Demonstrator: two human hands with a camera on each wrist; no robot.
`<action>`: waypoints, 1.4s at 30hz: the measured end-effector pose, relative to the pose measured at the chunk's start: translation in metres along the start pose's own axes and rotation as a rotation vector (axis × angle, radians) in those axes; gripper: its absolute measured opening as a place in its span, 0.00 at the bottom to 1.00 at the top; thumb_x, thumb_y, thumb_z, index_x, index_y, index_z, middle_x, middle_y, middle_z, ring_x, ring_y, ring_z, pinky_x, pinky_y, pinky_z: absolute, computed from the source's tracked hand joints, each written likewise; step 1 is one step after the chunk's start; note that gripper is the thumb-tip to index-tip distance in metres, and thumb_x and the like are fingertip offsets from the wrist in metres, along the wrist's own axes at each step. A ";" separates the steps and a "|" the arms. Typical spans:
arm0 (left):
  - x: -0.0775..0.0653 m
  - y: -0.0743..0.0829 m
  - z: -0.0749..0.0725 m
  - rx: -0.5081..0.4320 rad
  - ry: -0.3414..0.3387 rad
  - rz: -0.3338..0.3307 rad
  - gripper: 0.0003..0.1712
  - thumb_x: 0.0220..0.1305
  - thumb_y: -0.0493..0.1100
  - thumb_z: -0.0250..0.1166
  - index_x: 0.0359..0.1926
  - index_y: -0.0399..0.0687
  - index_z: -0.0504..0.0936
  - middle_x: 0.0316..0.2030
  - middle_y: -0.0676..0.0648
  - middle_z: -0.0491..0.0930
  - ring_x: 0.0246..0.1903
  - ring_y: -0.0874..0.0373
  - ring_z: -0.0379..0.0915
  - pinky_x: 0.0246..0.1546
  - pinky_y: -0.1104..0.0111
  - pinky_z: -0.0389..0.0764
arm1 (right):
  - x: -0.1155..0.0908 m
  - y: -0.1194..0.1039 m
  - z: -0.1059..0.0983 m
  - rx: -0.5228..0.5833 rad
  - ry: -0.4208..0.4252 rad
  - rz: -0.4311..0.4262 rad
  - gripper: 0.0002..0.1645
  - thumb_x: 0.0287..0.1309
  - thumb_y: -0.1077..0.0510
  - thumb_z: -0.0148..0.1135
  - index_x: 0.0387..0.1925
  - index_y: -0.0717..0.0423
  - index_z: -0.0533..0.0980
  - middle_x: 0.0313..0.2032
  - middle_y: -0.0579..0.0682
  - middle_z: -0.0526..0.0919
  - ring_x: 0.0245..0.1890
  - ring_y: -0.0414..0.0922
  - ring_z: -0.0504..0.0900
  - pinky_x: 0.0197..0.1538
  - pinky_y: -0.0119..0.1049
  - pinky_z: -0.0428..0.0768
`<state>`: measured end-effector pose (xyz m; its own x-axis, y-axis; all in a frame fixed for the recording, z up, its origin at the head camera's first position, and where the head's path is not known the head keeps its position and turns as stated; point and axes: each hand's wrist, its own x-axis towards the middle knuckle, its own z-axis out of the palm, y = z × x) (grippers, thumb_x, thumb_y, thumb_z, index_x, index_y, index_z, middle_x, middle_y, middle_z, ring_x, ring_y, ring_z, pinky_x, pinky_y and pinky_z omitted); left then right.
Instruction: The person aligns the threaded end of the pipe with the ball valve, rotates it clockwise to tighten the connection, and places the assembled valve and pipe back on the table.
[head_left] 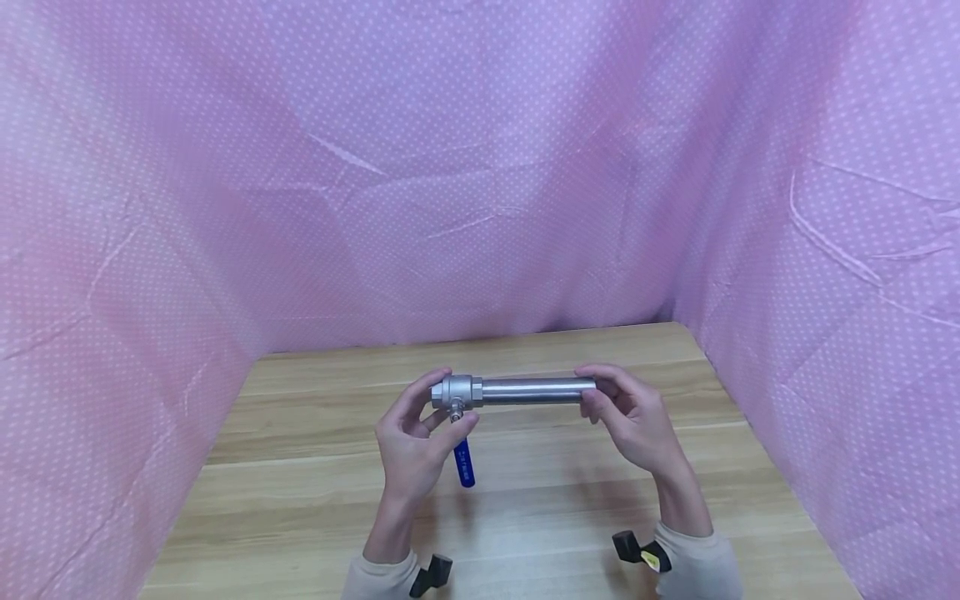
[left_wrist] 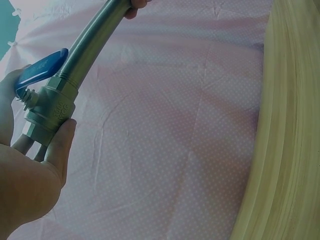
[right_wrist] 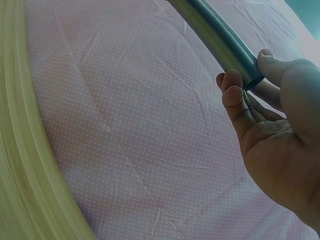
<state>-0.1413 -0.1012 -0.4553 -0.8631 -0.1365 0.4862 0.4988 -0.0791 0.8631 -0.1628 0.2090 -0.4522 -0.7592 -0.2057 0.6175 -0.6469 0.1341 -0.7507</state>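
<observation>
A silver ball valve (head_left: 457,390) with a blue lever handle (head_left: 464,463) is joined to a straight steel pipe (head_left: 536,390), and both are held level above the table. My left hand (head_left: 416,442) grips the valve body, its thumb by the base of the lever. In the left wrist view, raised lettering shows on the valve body (left_wrist: 52,111), and the blue lever (left_wrist: 44,70) sticks out along the pipe side. At the far right end, my right hand (head_left: 633,421) pinches the pipe between thumb and fingers. The right wrist view shows that pipe end (right_wrist: 245,75) as open.
A wood-grain table (head_left: 525,517) lies beneath the hands. Pink dotted cloth (head_left: 480,208) hangs round its back and both sides. Each wrist wears a black camera mount, one by the left sleeve (head_left: 432,575) and one by the right sleeve (head_left: 637,550).
</observation>
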 end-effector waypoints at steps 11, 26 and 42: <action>0.000 -0.001 0.000 0.004 0.008 -0.023 0.38 0.52 0.20 0.82 0.66 0.36 0.86 0.65 0.31 0.84 0.61 0.56 0.88 0.63 0.59 0.96 | 0.000 -0.003 0.000 0.154 -0.014 -0.007 0.28 0.60 0.87 0.66 0.62 0.77 0.79 0.57 0.47 0.89 0.45 0.36 0.89 0.39 0.25 0.91; 0.000 -0.001 0.001 0.007 0.010 -0.019 0.38 0.52 0.19 0.82 0.66 0.35 0.86 0.64 0.34 0.85 0.61 0.57 0.88 0.62 0.59 0.96 | -0.001 -0.002 -0.001 0.024 -0.015 0.009 0.25 0.64 0.85 0.65 0.61 0.73 0.81 0.40 0.58 0.87 0.38 0.34 0.86 0.36 0.26 0.89; 0.000 -0.001 0.002 0.000 0.011 -0.014 0.38 0.52 0.20 0.81 0.66 0.34 0.86 0.64 0.30 0.85 0.60 0.58 0.88 0.63 0.59 0.96 | 0.000 -0.004 -0.001 0.009 0.007 0.037 0.24 0.64 0.84 0.67 0.60 0.74 0.81 0.43 0.46 0.89 0.39 0.35 0.87 0.37 0.23 0.90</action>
<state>-0.1418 -0.0991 -0.4560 -0.8689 -0.1458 0.4730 0.4870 -0.0811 0.8696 -0.1601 0.2095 -0.4489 -0.7831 -0.1937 0.5910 -0.6178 0.1329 -0.7750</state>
